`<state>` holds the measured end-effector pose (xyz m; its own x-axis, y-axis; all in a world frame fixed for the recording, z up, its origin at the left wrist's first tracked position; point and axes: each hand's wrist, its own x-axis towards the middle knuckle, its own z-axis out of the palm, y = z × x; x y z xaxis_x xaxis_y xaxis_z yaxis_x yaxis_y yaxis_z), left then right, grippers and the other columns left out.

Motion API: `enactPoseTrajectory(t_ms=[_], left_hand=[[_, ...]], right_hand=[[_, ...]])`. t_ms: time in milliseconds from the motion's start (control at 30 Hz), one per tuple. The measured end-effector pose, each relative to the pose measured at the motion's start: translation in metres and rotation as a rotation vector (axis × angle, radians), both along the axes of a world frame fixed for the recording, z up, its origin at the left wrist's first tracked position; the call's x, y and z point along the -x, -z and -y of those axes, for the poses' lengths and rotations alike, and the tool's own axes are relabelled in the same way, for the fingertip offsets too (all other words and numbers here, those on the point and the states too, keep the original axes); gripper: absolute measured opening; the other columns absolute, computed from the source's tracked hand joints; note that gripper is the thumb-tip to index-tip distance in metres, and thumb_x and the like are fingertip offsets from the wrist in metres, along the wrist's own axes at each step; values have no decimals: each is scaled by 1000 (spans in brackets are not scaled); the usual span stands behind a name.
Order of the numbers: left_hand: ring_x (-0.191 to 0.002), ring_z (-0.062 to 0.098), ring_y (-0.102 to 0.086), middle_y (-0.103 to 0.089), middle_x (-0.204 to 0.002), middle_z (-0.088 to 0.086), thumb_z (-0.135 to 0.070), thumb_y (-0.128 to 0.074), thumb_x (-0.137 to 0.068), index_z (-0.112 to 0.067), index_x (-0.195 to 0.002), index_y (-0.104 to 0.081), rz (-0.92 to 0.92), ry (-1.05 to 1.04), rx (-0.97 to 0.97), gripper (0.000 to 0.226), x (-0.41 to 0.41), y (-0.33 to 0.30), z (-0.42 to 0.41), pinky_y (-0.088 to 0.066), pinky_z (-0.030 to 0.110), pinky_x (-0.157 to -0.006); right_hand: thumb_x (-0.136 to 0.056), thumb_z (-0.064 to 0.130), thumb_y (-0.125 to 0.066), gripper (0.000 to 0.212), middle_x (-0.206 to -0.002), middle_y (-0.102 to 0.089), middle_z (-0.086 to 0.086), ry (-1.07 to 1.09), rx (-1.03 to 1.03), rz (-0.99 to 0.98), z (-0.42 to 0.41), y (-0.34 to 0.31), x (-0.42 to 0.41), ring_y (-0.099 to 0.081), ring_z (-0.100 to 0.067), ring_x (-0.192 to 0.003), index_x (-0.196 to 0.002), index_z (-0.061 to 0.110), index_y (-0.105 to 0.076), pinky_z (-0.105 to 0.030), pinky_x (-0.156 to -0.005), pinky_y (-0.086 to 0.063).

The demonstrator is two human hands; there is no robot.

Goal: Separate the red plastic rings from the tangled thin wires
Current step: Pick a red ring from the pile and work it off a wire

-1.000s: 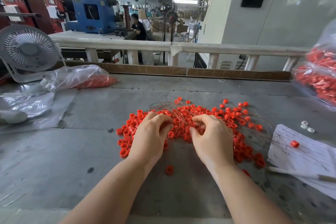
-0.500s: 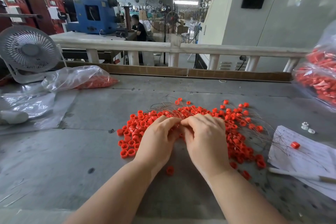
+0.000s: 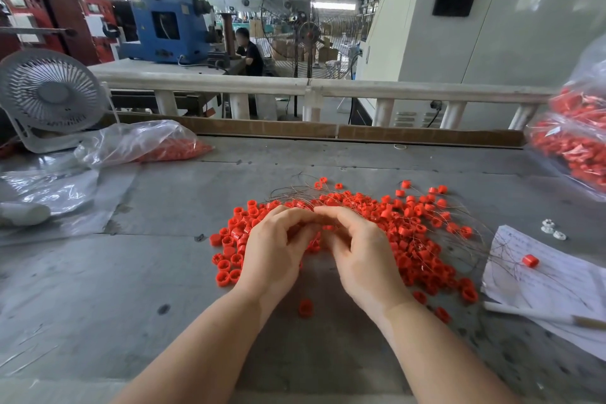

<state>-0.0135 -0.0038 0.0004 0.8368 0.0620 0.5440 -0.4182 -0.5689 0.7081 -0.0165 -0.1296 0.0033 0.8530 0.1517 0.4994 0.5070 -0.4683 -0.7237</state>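
A heap of red plastic rings (image 3: 410, 233) lies on the grey table (image 3: 98, 272), threaded through with tangled thin wires (image 3: 301, 195) that fan out to the back and right. My left hand (image 3: 275, 249) and my right hand (image 3: 357, 252) sit together over the middle of the heap, fingers curled, fingertips meeting. Between the fingertips they pinch a red ring (image 3: 328, 227) with wire. A cleaner cluster of rings (image 3: 229, 259) lies left of my left hand. One loose ring (image 3: 305, 308) sits between my wrists.
A paper sheet (image 3: 557, 289) with one red ring (image 3: 530, 261) and a pen (image 3: 537, 313) lies at the right. Bags of red rings sit at back left (image 3: 147, 144) and far right (image 3: 577, 147). A small white fan (image 3: 49, 98) stands at the left.
My two hands have drawn together from apart over the heap. Their fingertips now meet and lift slightly off the rings.
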Motion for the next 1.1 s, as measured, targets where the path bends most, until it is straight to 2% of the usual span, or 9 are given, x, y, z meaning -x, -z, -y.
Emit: enactPoseTrajectory(t_ms=[233, 400, 533, 633, 767, 867, 967, 1033, 1100], left_hand=[[-77, -7, -55, -58, -80, -17, -9, -70, -82, -15, -90, -76, 18, 4, -5, 12, 2, -1, 2, -36, 1, -72], [-74, -11, -54, -54, -77, -22, -9, -71, -81, -14, -87, -76, 22, -26, -46, 10, 2, -1, 2, -33, -1, -70], [-73, -2, -52, -54, -78, -18, -9, -70, -82, -12, -89, -76, 16, -47, -105, 10, 2, -1, 1, -34, 0, -71], [-77, 6, -52, -56, -81, -10, -10, -69, -83, -10, -92, -75, -8, -51, -142, 11, 2, 0, 0, -33, 0, -72], [-77, 6, -49, -54, -83, -8, -10, -66, -85, -9, -95, -75, -25, -59, -180, 13, 2, 0, -1, -30, -2, -71], [-78, 5, -47, -53, -85, -8, -12, -65, -87, -11, -99, -74, -31, -68, -196, 15, 2, 1, -1, -29, -3, -70], [-80, 6, -49, -54, -87, -8, -14, -64, -87, -12, -101, -73, -44, -85, -204, 17, 1, 2, -1, -30, -1, -71], [-86, 10, -54, -58, -93, -5, -14, -64, -88, -12, -105, -72, -57, -96, -201, 19, 1, 3, -2, -32, 4, -76], [-98, 16, -59, -64, -104, -1, -13, -63, -88, -13, -111, -69, -60, -108, -198, 24, 1, 3, -1, -36, 11, -86]], right_hand=[[-84, -3, -63, 21, -83, -71, 5, 93, -135, -118, 3, 5, -5, -67, -9, -80, -92, 16, -70, -33, -80, -54], [-84, -3, -63, 25, -73, -68, 5, 149, -149, -76, 6, 2, -6, -65, -13, -73, -76, 19, -67, -30, -74, -53], [-89, -5, -55, 31, -72, -68, 2, 150, -397, -25, 9, -4, -8, -67, -12, -74, -75, 22, -60, -24, -72, -54], [-90, -6, -52, 33, -78, -70, 3, 133, -548, 61, 13, -9, -9, -68, -13, -81, -78, 23, -60, -25, -75, -54], [-92, -6, -49, 31, -91, -69, 3, 113, -640, 207, 17, -16, -6, -68, -14, -93, -84, 22, -57, -24, -82, -52], [-93, -3, -48, 29, -102, -67, 0, 128, -593, 330, 18, -20, -1, -65, -13, -102, -89, 25, -54, -24, -89, -50], [-92, -2, -48, 20, -110, -63, -4, 174, -498, 461, 19, -23, 2, -62, -12, -108, -93, 18, -53, -20, -92, -47], [-93, -1, -47, 16, -114, -61, -8, 202, -446, 529, 20, -23, 2, -60, -11, -110, -97, 13, -52, -17, -92, -45], [-94, 0, -46, 16, -118, -59, -9, 218, -390, 575, 21, -22, 2, -59, -14, -113, -99, 13, -52, -20, -94, -45]])
